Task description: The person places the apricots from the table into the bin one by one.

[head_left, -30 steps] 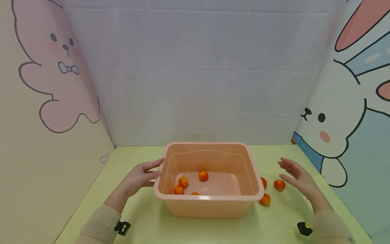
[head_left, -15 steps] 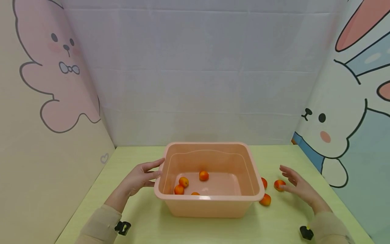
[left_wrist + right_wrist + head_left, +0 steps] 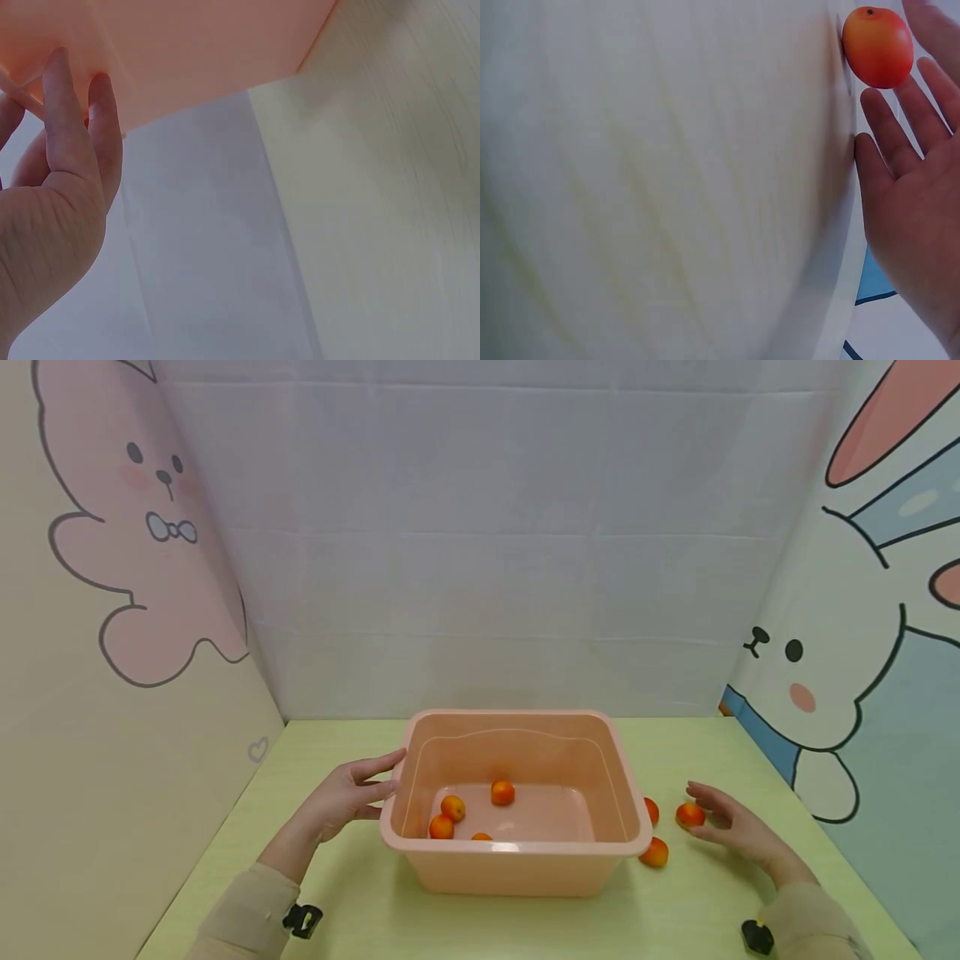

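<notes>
A peach-coloured plastic basin [image 3: 517,870] stands mid-table with several small orange-red fruits, such as this fruit [image 3: 502,792], inside. My left hand [image 3: 347,795] touches the basin's left side, its fingertips at the rim and, in the left wrist view, fairly straight fingers [image 3: 69,124] against the outer wall. To the right of the basin, my right hand [image 3: 738,828] lies beside a loose fruit [image 3: 689,816], the thumb on its near side and the fingers beyond it. In the right wrist view this fruit [image 3: 878,48] is at the fingertips, and the fingers are loosely extended.
Two more loose fruits lie close against the basin's right side, a nearer fruit [image 3: 655,852] and a partly hidden fruit [image 3: 652,811]. The pale yellow-green table [image 3: 352,910] ends at a white back sheet [image 3: 480,568]. Cartoon-printed panels [image 3: 817,677] flank both sides.
My right hand has come down and slightly nearer, from above the table to around the loose fruit. My left hand and the basin stay put.
</notes>
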Tool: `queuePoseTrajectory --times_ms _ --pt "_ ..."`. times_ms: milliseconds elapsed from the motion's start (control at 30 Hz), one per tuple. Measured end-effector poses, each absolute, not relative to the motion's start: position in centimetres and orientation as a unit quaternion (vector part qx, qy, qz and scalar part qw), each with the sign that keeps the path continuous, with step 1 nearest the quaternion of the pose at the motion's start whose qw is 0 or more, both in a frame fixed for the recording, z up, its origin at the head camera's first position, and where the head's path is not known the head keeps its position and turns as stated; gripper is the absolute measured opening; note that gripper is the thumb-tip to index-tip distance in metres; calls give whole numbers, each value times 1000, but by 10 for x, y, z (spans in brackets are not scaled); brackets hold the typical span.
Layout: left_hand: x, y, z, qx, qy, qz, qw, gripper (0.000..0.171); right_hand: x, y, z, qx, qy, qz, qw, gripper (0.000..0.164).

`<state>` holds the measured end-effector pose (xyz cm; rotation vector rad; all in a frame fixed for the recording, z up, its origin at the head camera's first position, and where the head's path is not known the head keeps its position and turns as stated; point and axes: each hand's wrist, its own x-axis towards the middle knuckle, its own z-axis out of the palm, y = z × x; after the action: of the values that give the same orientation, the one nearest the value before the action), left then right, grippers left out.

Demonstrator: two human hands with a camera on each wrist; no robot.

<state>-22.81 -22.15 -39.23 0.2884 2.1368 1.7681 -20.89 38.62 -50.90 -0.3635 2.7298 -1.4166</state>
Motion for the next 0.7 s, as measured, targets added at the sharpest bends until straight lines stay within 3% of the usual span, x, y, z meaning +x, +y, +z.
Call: queuePoseTrajectory --times_ms 300,700 --pt "-229 -222 -393 103 752 626 177 65 -210 388 -515 -134 877 -461 6 64" --pt "-228 -222 -393 106 751 628 176 64 -210 384 -514 -83 897 -433 18 54"
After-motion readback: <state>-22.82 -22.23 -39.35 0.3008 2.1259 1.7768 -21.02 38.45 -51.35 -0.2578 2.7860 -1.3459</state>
